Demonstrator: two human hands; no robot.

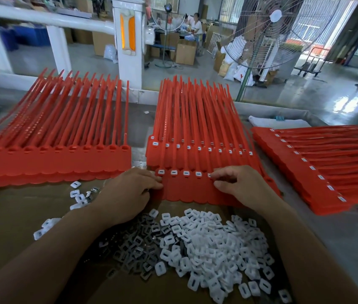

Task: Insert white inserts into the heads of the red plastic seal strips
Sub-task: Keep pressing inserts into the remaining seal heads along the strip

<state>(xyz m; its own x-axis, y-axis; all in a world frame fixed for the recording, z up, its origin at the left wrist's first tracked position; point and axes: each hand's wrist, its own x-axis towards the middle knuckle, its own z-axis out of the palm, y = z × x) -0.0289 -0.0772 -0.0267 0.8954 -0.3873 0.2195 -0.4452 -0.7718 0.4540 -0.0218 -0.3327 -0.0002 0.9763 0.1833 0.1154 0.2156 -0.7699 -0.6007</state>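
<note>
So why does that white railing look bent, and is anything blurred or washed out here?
Head view: the wide-angle lens bows the white railing and the picture's edges. Head view, right: window glare on the glossy grey floor. Head view, far left: the red plastic seal strips smear into blur, while the left hand and right hand look sharp.

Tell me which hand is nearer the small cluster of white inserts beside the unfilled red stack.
Left. The left hand sits just right of that cluster; the right hand is farther right, across the strip sheet.
</note>
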